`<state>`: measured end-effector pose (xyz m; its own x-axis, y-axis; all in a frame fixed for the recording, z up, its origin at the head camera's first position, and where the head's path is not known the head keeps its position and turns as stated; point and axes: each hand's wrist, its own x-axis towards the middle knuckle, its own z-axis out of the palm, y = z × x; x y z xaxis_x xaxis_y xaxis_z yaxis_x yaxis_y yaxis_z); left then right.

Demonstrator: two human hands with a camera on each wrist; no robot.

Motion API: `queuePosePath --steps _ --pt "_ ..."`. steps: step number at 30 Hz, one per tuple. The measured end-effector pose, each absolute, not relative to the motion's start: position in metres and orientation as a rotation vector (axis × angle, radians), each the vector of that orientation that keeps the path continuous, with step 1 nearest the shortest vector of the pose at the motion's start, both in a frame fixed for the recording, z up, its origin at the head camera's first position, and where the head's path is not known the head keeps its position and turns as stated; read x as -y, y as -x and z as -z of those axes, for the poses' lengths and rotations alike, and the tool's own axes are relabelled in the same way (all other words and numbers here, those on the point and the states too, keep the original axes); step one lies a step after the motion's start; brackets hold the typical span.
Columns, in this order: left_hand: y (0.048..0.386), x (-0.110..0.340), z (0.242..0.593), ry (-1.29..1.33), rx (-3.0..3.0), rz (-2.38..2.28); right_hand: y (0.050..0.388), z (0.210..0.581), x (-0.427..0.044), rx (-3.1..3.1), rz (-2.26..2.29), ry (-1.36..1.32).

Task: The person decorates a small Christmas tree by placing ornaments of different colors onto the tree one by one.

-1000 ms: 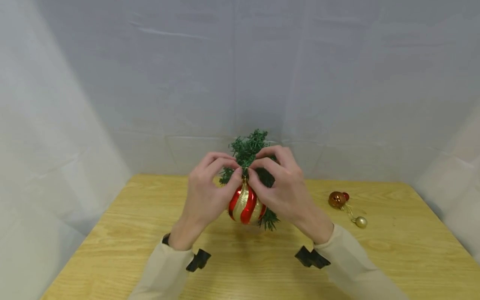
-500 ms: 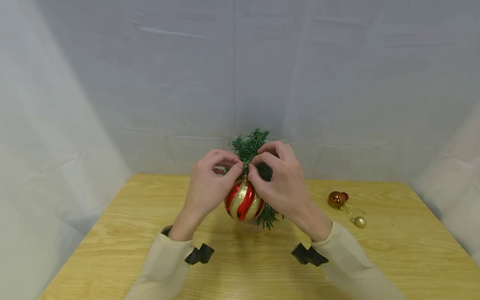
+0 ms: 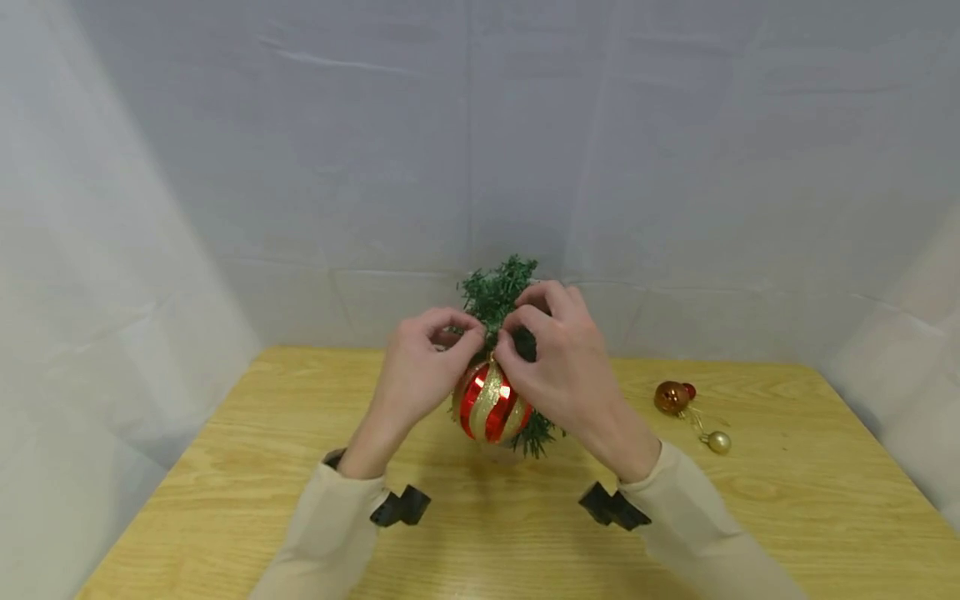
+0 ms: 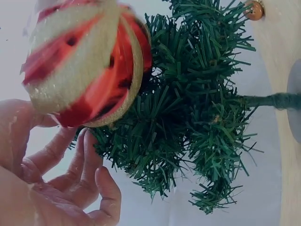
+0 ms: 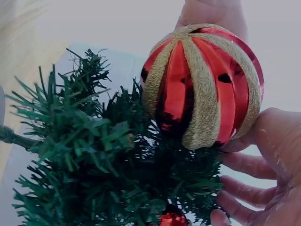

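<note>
A red-and-gold striped Christmas bauble (image 3: 491, 408) hangs in front of a small artificial Christmas tree (image 3: 498, 287). Just above it, my left hand (image 3: 426, 362) and right hand (image 3: 561, 354) meet from either side. Thumb and forefinger of each pinch at the bauble's hanging string, which is mostly hidden by the fingertips. In the left wrist view the bauble (image 4: 89, 66) covers the left fingertips, with green branches (image 4: 183, 94) beside it. From the right wrist, the bauble (image 5: 202, 89) lies against the branches, and a second shiny red bauble (image 5: 171, 219) shows low among them.
On the right of the wooden table (image 3: 300, 492) lie a copper-brown bauble (image 3: 671, 397), a small dark red one (image 3: 689, 390) and a small gold one (image 3: 717, 442) with gold strings. A pale sheet (image 3: 375, 167) hangs behind the table.
Both hands have risen slightly toward the branches. The striped bauble swung left, then came back and turned a little. The loose baubles on the table lie as before.
</note>
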<state>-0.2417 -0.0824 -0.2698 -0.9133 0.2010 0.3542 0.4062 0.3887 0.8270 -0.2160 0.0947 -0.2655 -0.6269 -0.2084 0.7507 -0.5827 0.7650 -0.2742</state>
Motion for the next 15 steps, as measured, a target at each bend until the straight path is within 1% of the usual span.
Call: queuePosePath --steps 5,15 --pt "0.2403 0.0845 0.2690 0.559 2.523 1.492 0.2127 0.2629 -0.0972 2.290 -0.598 -0.601" --pt "0.2395 0.0894 0.2730 0.642 2.490 1.486 0.2119 0.2631 -0.1001 2.320 -0.698 -0.619"
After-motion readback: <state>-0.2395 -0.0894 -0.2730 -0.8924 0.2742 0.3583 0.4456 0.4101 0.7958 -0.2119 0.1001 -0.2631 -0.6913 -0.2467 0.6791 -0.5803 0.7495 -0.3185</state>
